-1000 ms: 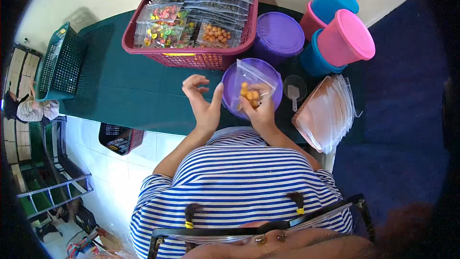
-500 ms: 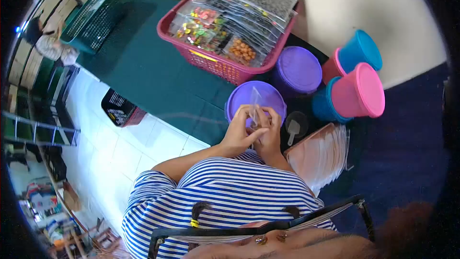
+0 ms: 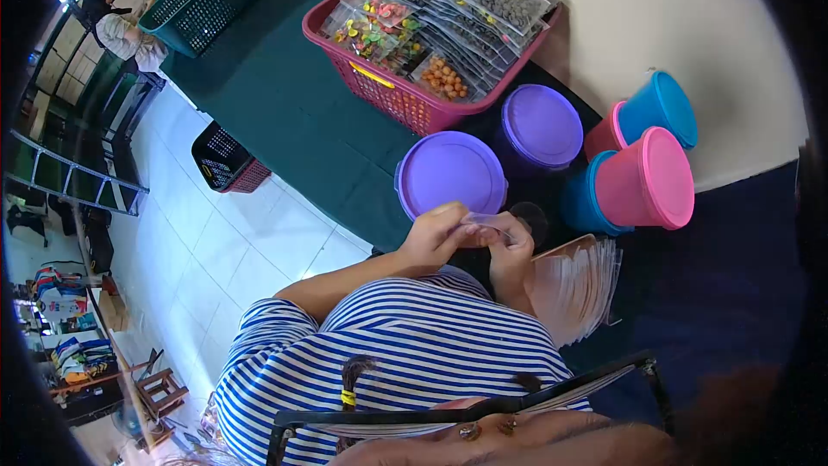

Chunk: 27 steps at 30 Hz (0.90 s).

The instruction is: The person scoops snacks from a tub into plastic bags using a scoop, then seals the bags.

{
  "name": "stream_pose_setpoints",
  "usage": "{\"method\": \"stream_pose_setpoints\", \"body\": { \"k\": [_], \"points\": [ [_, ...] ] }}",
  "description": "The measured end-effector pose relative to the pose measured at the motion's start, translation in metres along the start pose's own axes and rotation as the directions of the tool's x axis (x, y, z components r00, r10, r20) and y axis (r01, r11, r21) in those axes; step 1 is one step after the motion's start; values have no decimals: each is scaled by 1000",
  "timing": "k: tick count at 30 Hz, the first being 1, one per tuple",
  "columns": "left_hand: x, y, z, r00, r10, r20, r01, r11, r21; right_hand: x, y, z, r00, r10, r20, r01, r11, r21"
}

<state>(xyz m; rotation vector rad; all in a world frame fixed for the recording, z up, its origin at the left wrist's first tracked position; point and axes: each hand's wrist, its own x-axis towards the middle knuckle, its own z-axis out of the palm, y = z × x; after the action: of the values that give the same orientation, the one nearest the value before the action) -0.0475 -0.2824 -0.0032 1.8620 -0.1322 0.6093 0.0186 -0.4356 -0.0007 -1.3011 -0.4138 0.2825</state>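
Note:
Close to my chest, my left hand (image 3: pixel 434 235) pinches one side of a small clear plastic bag (image 3: pixel 492 223). The fingers of my right hand (image 3: pixel 513 248) are closed on the bag's other side. No contents can be made out in the bag. Just beyond my hands stands a tub with a purple lid (image 3: pixel 453 174), its lid on. To the right of my right hand lies a fanned stack of clear plastic bags (image 3: pixel 576 286). A round dark transparent lid (image 3: pixel 528 221) is partly hidden behind my right hand.
A maroon basket (image 3: pixel 384 102) full of packed bags stands on the green table (image 3: pixel 285 91). Another purple-lidded tub (image 3: pixel 542 126) and pink and blue tubs (image 3: pixel 634 181) are at the right. A green basket (image 3: pixel 198 13) and a person (image 3: pixel 125 34) are far left; a black basket (image 3: pixel 226 160) sits below.
My hands have moved slightly apart and toward my body, and the bag has turned from upright to nearly flat between them. The view has shifted a little.

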Motion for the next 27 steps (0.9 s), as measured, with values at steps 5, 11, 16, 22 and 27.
{"method": "stream_pose_setpoints", "body": {
  "k": [5, 11, 16, 22, 27],
  "points": [
    [-3, 4, 4, 998, -48, -36, 49, 999, 21, 1, -3, -14, 925, -364, 105, 366, 790, -492],
    [15, -12, -57, 823, -188, -536, 52, 965, -258, 1, 22, -74, 973, -158, -169, 64, 884, -462],
    [17, 8, -57, 902, -252, -351, 167, 953, -254, 8, -11, -49, 967, -252, 37, 255, 955, -152],
    [-4, 1, -3, 953, -283, -108, 254, 941, -224, 4, -12, -8, 971, -93, 219, 112, 991, -75],
    [-2, 12, -6, 996, -83, -36, 79, 992, -98, -4, -5, -4, 983, -17, 181, 14, 1000, 14]
  ]
}}
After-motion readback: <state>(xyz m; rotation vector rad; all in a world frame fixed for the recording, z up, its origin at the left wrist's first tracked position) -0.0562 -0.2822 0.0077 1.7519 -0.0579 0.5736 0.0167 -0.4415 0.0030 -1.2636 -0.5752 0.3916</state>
